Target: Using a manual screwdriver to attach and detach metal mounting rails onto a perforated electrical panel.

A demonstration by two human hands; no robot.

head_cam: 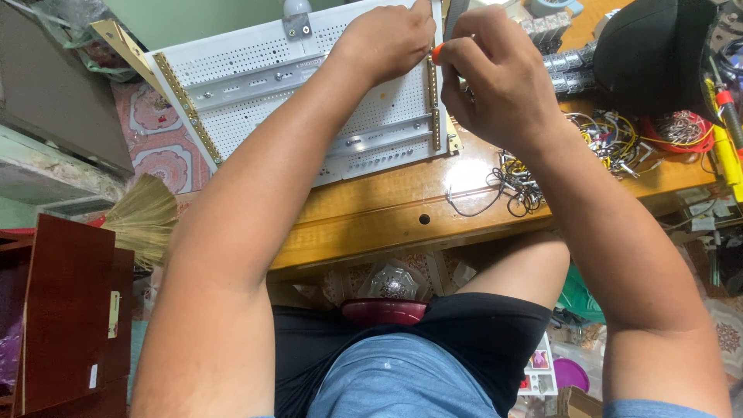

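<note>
Right hand [495, 70] closed around orange-handled screwdriver [438, 53], left hand [387, 39] fisted on perforated white panel [255, 93].

Single view only. I had the head camera looking steeply down, close over the wooden workbench [402, 217]. It faced the bench's far edge; forearms filled the frame nearer than the bench, lap and floor below.
</note>
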